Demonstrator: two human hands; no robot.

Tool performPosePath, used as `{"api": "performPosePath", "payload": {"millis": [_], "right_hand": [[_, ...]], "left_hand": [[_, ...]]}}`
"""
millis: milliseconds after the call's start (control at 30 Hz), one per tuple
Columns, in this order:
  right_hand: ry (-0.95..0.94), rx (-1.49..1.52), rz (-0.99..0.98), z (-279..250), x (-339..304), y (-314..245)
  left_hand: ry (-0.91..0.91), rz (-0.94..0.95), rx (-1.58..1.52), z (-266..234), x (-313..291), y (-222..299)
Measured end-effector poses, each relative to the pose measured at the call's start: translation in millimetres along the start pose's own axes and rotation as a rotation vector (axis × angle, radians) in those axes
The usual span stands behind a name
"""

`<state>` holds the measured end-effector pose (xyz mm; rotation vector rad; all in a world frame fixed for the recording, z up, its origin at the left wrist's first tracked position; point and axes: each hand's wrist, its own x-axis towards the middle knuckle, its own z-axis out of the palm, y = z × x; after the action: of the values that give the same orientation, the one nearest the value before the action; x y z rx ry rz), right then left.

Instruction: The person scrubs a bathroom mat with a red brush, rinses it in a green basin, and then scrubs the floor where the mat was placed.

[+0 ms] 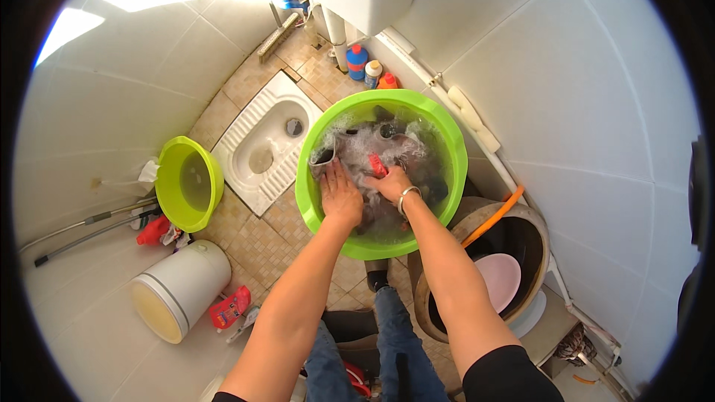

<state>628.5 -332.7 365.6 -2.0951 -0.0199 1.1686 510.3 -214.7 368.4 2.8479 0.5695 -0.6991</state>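
A big green plastic basin [447, 141] stands on the tiled floor in front of me, full of soapy water and dark wet clothes [424, 182]. My left hand [341, 197] lies flat on the dark cloth at the basin's near left, fingers pointing away from me. My right hand [391, 182], with a metal bangle on the wrist, grips a red brush-like thing [377, 165] pressed onto the laundry. A grey piece of cloth [322, 158] sticks up by the left rim.
A white squat toilet [261, 145] lies left of the basin. A smaller green basin [186, 182] and a white lidded bucket [182, 290] stand further left. A brown clay pot [532, 227] with a pink scoop and orange hose stands at right. Bottles [365, 67] stand by the back wall.
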Motion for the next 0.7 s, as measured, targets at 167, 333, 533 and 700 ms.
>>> {"api": "performPosePath", "payload": {"millis": [167, 333, 533, 700], "right_hand": [[0.047, -0.088, 0.065, -6.0, 1.9, -2.8], [-0.122, -0.121, 0.065, -7.1, 5.4, -10.1], [0.003, -0.462, -0.192, 9.9, 38.3, 31.3], [-0.250, -0.602, -0.161, -7.7, 14.2, -10.1]], "left_hand": [[-0.591, 0.045, -0.033, -36.5, 25.1, 9.4], [-0.650, 0.028, -0.125, -25.9, 25.2, 2.1], [-0.786, 0.285, -0.058, 26.8, 54.1, -7.3], [-0.653, 0.078, -0.397, 69.3, 47.8, -14.1]]}}
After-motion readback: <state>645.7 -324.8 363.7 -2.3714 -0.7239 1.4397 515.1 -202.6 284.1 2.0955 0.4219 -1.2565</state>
